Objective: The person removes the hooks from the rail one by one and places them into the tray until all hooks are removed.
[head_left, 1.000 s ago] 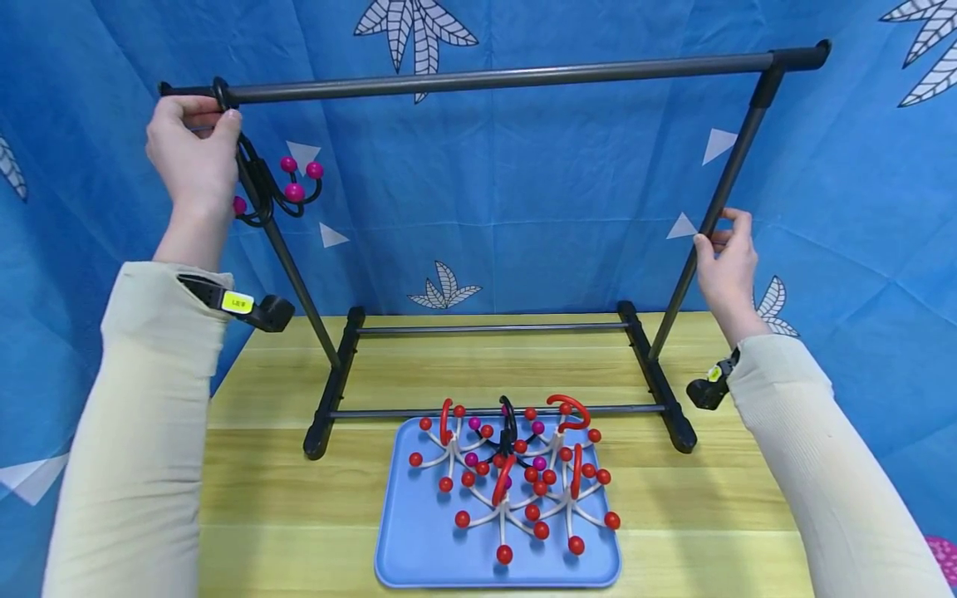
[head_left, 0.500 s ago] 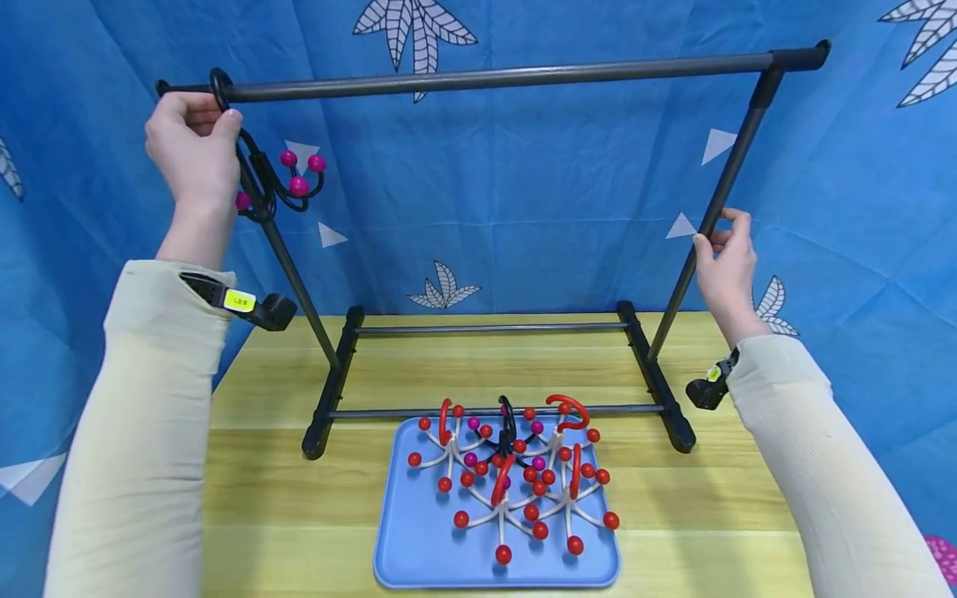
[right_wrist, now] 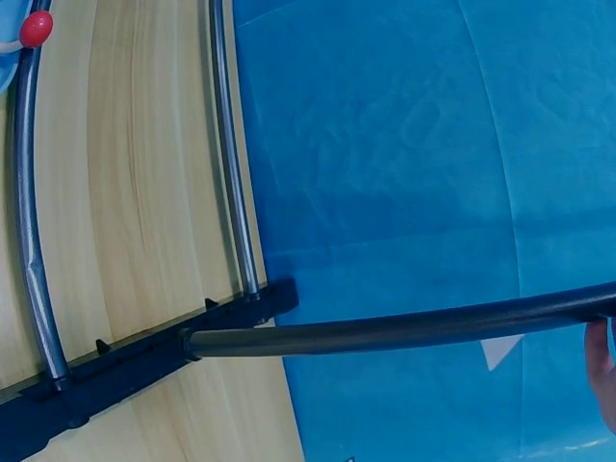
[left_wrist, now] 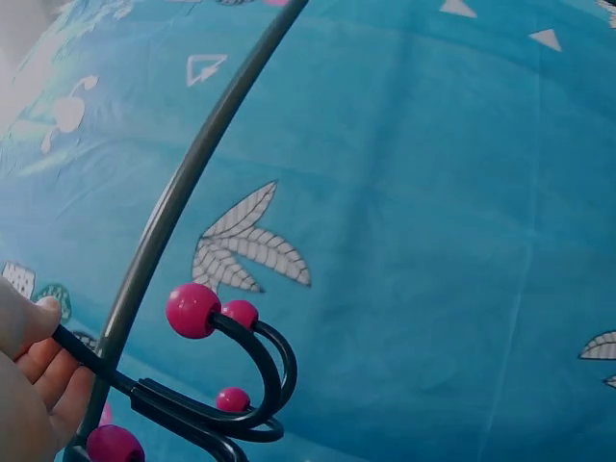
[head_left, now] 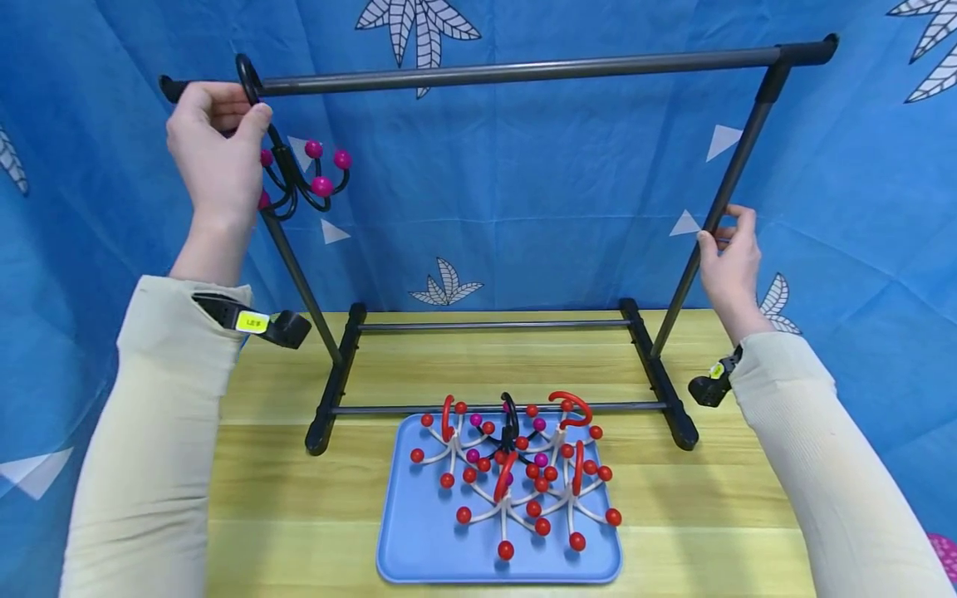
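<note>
At the left end of the rack's top rail (head_left: pixel 478 76), my left hand (head_left: pixel 220 158) pinches the stem of a black multi-arm hanging hook (head_left: pixel 293 170) with magenta ball tips. The hook's curved top stands a little above the rail and overlaps it in the head view. In the left wrist view the black hanging hook (left_wrist: pixel 207 414) shows its bent arms below the thumb and fingers. My right hand (head_left: pixel 733 257) grips the right upright (head_left: pixel 736 178) of the dark metal rack about halfway up. Only its fingertips show in the right wrist view.
A blue tray (head_left: pixel 426 540) on the wooden table holds several similar hooks, mostly white with red hook tops (head_left: pixel 504 477) and red balls, plus a black one (head_left: pixel 510 423). The rack's feet (head_left: pixel 321 430) and lower bars (head_left: pixel 493 325) stand behind it. Blue patterned cloth hangs at the back.
My left hand has moved right along the rail with the black hanging hook, whose curved top has risen higher over the rail. My right hand stays on the upright.
</note>
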A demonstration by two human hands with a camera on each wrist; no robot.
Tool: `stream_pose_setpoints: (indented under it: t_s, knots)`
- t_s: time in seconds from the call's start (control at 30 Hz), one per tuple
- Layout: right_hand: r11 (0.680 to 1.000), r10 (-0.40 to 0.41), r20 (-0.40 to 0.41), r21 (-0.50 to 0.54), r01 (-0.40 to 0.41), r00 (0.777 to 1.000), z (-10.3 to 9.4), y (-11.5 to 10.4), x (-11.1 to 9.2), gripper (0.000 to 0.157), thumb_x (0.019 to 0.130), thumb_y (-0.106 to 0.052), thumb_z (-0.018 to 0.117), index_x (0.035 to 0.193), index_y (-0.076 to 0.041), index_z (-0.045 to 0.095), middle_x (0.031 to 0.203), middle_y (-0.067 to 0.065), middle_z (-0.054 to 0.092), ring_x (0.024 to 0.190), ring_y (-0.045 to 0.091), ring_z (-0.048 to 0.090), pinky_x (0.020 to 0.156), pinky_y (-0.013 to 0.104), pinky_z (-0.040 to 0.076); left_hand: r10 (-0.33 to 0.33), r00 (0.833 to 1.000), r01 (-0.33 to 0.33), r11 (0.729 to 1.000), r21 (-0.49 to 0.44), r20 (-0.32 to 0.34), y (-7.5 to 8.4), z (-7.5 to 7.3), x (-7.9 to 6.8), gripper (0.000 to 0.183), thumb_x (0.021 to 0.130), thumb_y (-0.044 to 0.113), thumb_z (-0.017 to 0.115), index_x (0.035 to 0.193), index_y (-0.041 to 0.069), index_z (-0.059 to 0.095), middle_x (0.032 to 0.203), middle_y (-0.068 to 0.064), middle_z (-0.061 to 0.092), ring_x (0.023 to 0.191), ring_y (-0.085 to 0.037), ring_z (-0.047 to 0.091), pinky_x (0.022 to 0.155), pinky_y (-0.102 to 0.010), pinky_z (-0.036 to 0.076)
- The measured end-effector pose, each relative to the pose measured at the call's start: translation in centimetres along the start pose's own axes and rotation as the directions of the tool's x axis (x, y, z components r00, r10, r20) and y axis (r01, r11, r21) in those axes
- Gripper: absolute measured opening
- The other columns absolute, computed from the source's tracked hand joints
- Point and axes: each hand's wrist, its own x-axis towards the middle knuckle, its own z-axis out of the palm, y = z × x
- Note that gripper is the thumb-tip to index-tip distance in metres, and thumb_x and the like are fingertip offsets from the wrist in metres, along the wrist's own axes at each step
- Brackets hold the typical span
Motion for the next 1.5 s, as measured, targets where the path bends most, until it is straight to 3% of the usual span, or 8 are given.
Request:
stream_pose_setpoints:
  t_s: [0.13, 0.4, 0.77, 0.93, 1.13, 1.5]
  knots:
    - [1.000, -0.003, -0.007, -0.004, 0.003, 1.000, -0.2, 0.0, 0.1, 0.043, 0.096, -0.032, 0.037, 0.137, -0.027, 0.023, 0.119, 0.011, 0.045, 0.110, 0.024, 0.047, 0.090, 0.040, 0.044, 0.017, 0.998, -0.022, 0.997, 0.070, 0.062, -0.7, 0.2, -1.2, 0.021, 0.085, 0.024, 0.062, 0.104, 0.015, 0.061, 0.095, 0.011, 0.055, 0.089, 0.001, 0.048, 0.080, -0.019, 0.038]
    - [1.000, -0.008, 0.017, -0.016, 0.008, 1.000, -0.2, -0.2, -0.1, 0.045, 0.096, -0.034, 0.035, 0.138, -0.028, 0.021, 0.122, 0.014, 0.043, 0.113, 0.027, 0.046, 0.091, 0.043, 0.043, -0.022, 0.993, 0.019, 0.999, 0.026, 0.115, -2.9, -0.5, -4.3, 0.022, 0.085, 0.023, 0.063, 0.104, 0.012, 0.061, 0.092, 0.011, 0.055, 0.089, -0.002, 0.050, 0.077, -0.022, 0.038]
    - [1.000, -0.004, 0.023, -0.015, 0.004, 1.000, -0.1, -0.2, -0.3, 0.045, 0.097, -0.033, 0.035, 0.138, -0.026, 0.020, 0.124, 0.016, 0.042, 0.113, 0.027, 0.045, 0.092, 0.043, 0.042, -0.055, 0.979, 0.055, 0.998, 0.007, 0.197, -6.8, -1.7, -10.2, 0.018, 0.085, 0.016, 0.064, 0.101, 0.009, 0.061, 0.085, 0.012, 0.057, 0.084, -0.004, 0.055, 0.076, -0.017, 0.044]
    - [1.000, 0.006, 0.028, -0.010, -0.006, 1.000, -0.1, -0.1, -0.2, 0.045, 0.096, -0.034, 0.036, 0.138, -0.027, 0.021, 0.124, 0.016, 0.043, 0.113, 0.027, 0.046, 0.092, 0.043, 0.043, -0.053, 0.965, 0.035, 0.997, 0.073, 0.258, -7.7, -2.5, -12.2, 0.020, 0.084, 0.017, 0.065, 0.101, 0.007, 0.061, 0.089, 0.011, 0.057, 0.087, -0.002, 0.056, 0.075, -0.012, 0.045]
    - [1.000, -0.003, 0.026, -0.005, 0.003, 1.000, -0.2, -0.1, -0.2, 0.045, 0.096, -0.035, 0.035, 0.138, -0.027, 0.021, 0.124, 0.016, 0.043, 0.113, 0.027, 0.046, 0.091, 0.043, 0.043, -0.045, 0.936, 0.004, 0.993, 0.117, 0.349, -8.5, -3.2, -14.3, 0.021, 0.085, 0.015, 0.064, 0.102, 0.002, 0.060, 0.093, 0.004, 0.057, 0.087, 0.002, 0.056, 0.074, -0.008, 0.046]
    - [0.999, -0.018, 0.027, -0.031, 0.019, 0.999, -0.4, 0.0, 0.0, 0.047, 0.096, -0.034, 0.036, 0.139, -0.022, 0.021, 0.120, 0.015, 0.044, 0.110, 0.027, 0.047, 0.086, 0.042, 0.043, -0.089, 0.888, 0.017, 0.987, 0.161, 0.451, -9.6, -4.3, -17.9, 0.021, 0.083, 0.014, 0.066, 0.100, 0.002, 0.061, 0.098, -0.006, 0.057, 0.085, 0.008, 0.055, 0.074, -0.006, 0.046]
